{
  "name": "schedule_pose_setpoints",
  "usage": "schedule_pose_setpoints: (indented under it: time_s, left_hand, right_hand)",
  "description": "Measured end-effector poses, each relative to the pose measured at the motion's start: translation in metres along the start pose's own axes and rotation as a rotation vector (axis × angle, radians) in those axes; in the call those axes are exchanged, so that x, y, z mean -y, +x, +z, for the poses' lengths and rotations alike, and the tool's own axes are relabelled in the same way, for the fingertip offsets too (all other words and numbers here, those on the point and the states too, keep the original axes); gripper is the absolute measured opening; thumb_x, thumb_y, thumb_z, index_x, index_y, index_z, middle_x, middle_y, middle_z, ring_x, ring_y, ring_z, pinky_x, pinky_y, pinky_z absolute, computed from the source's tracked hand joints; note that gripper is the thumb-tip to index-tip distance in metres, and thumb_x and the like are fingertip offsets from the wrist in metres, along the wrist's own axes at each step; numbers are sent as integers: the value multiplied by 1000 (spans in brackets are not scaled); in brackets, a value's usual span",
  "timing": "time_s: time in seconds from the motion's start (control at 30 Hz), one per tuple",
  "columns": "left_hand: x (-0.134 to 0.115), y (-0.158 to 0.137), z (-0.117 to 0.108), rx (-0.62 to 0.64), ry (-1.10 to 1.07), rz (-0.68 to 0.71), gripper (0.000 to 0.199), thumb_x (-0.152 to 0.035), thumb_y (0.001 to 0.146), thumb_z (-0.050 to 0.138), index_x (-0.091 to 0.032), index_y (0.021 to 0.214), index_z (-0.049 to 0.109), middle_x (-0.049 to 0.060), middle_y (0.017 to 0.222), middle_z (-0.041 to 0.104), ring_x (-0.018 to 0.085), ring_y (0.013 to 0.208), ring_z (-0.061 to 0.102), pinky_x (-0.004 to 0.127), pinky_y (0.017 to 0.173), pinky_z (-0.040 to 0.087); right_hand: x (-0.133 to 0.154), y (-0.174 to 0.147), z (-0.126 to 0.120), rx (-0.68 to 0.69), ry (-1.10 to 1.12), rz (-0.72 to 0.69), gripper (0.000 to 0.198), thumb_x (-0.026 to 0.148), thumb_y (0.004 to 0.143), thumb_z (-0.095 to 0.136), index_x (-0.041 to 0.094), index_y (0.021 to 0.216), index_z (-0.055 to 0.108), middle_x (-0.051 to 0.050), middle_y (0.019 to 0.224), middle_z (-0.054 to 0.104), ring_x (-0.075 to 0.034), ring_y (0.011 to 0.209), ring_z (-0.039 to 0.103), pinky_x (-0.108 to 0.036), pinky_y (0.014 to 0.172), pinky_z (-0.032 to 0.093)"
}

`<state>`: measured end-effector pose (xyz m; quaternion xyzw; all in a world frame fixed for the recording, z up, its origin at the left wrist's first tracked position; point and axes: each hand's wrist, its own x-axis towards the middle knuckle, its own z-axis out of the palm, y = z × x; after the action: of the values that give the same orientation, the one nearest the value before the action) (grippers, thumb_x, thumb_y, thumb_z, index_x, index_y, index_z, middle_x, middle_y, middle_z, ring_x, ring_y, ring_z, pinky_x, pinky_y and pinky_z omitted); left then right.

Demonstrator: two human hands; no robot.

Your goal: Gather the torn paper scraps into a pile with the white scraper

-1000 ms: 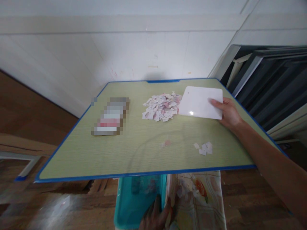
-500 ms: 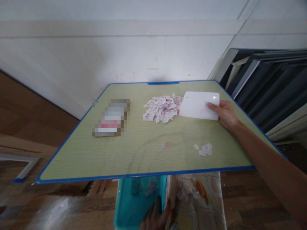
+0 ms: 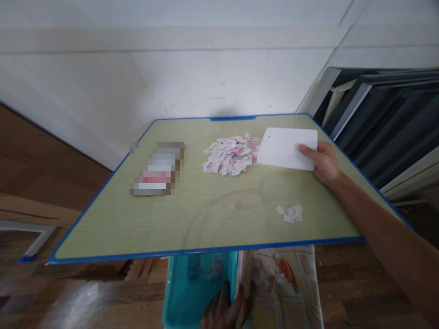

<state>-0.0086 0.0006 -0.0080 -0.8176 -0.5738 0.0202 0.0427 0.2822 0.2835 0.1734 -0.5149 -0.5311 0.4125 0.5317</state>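
Your right hand (image 3: 324, 161) pinches the white board (image 3: 284, 148) at its right edge, thumb flat on top, a hold that seems chosen to leave the opposite edge free. That edge reaches past your thumb tip to the pile of paper scraps (image 3: 230, 155); contact is hard to judge. Loose scraps (image 3: 294, 214) lie on the table (image 3: 137, 224), nearer you than those fingers. Your left hand (image 3: 221, 311) is lower, its fingers over the teal tray (image 3: 185, 306), perhaps steadying it; I cannot tell whether they grip.
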Motion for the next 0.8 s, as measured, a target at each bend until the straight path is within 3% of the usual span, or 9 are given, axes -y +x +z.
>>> schedule_pose_setpoints:
  time_s: [0.23, 0.4, 0.63, 0.8]
  left_hand:
    - [0, -4, 6, -7, -19, -18, 65, -16, 60, 67, -40, 116, 43, 5, 104, 62, 16, 67, 60, 23, 56, 51]
    - [0, -3, 6, -10, -2, -5, 74, -2, 55, 62, -42, 114, 43, 3, 103, 63, 14, 68, 60, 20, 56, 49]
    - [2, 0, -2, 12, 15, 22, 72, 1, 55, 58, -39, 114, 45, 6, 105, 62, 15, 68, 60, 20, 56, 49]
    - [1, -1, 2, -20, -5, 15, 73, -2, 54, 62, -39, 114, 45, 5, 101, 63, 17, 67, 61, 21, 53, 49]
  right_hand:
    - [-3, 0, 2, 45, -3, 14, 27, 41, 61, 67, 22, 79, 65, -2, 78, 67, -19, 63, 61, -32, 56, 48]
    - [-3, 0, 4, 41, 70, -14, 24, 39, 61, 68, 22, 78, 65, -1, 73, 67, -17, 57, 60, -29, 53, 47]
    - [-2, -4, 7, 176, -7, 49, 22, 37, 62, 67, 21, 78, 66, -1, 75, 67, -16, 58, 59, -29, 53, 46]
    - [-2, -5, 7, 99, 31, 21, 25, 39, 62, 67, 22, 80, 66, -2, 77, 67, -18, 62, 60, -31, 56, 48]
